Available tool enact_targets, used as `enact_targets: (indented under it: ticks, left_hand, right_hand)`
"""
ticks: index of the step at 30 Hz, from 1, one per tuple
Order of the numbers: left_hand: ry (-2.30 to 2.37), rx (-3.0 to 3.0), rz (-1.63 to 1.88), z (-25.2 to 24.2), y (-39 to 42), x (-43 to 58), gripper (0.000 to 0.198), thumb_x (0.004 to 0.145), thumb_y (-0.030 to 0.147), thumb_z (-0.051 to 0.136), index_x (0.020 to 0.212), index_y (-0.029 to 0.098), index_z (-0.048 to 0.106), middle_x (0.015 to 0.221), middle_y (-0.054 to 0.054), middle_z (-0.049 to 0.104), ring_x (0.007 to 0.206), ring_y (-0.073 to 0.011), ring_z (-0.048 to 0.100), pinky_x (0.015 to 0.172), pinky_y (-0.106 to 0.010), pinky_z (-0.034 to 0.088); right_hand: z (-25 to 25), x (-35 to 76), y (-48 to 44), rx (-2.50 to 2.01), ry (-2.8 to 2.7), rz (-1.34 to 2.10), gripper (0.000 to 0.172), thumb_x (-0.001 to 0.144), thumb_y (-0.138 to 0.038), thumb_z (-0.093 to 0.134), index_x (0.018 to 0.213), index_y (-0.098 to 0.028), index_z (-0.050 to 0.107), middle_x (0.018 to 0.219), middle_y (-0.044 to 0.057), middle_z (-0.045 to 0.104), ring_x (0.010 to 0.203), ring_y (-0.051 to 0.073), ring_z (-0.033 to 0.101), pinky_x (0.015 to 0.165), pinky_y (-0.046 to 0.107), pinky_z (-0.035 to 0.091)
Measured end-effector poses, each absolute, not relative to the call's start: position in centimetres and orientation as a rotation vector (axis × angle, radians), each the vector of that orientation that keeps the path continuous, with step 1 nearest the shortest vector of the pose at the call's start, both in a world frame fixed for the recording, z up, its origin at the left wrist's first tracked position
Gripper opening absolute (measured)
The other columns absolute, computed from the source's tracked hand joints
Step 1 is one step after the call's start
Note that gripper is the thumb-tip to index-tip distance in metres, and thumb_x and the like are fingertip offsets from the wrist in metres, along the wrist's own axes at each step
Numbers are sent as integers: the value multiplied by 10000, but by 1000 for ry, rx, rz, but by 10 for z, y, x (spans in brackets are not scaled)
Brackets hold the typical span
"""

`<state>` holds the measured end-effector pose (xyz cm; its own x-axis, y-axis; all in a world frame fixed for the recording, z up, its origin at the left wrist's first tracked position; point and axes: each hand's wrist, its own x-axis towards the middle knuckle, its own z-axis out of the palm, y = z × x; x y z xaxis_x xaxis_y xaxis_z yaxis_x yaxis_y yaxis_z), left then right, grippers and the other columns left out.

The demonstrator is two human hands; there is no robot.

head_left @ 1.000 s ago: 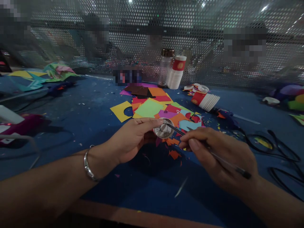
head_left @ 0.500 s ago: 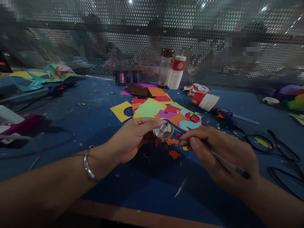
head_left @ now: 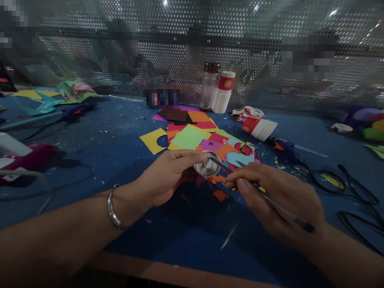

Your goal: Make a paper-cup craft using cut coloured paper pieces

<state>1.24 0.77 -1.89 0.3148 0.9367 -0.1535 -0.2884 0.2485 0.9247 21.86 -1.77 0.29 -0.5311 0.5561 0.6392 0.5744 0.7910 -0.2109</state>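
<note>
My left hand [head_left: 165, 176], a silver bracelet [head_left: 112, 208] on its wrist, pinches a small round white disc [head_left: 204, 169] at its upper left edge. Dark lines fan out across the disc, and its rim looks raised like a paper cup's bottom. Between the thumb and fingers of my right hand [head_left: 276, 192] is a pen [head_left: 279, 210] with a clear barrel and dark ends. Its tip meets the upper part of the disc, close to my left thumb. Coloured paper sheets [head_left: 189, 137] and scraps lie beyond and beneath the disc.
Stacked paper cups [head_left: 222, 96] stand beside a clear bottle [head_left: 207, 90] at the back; another stack [head_left: 259, 127] lies tipped over. Glue guns [head_left: 286, 150] with black cords [head_left: 357, 192] are on the right and left. A perforated metal screen [head_left: 168, 52] closes off the far edge.
The pen tip has gone from the disc's upper right edge inward and slightly down. My right hand has shifted a little left; the left keeps its hold.
</note>
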Motion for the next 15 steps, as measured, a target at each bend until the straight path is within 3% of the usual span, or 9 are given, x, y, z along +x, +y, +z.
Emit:
enact_targets:
  ticks: [15]
  left_hand:
    - [886, 936, 950, -15, 6, 13, 225, 856, 353, 742, 824, 134, 783, 866, -74, 742, 806, -157, 657, 771, -272, 530]
  right_hand:
    - [2, 219, -18, -850, -2245, 8, 203, 930, -112, 527, 959, -238, 684, 829, -1, 798, 694, 155, 758, 679, 246, 612]
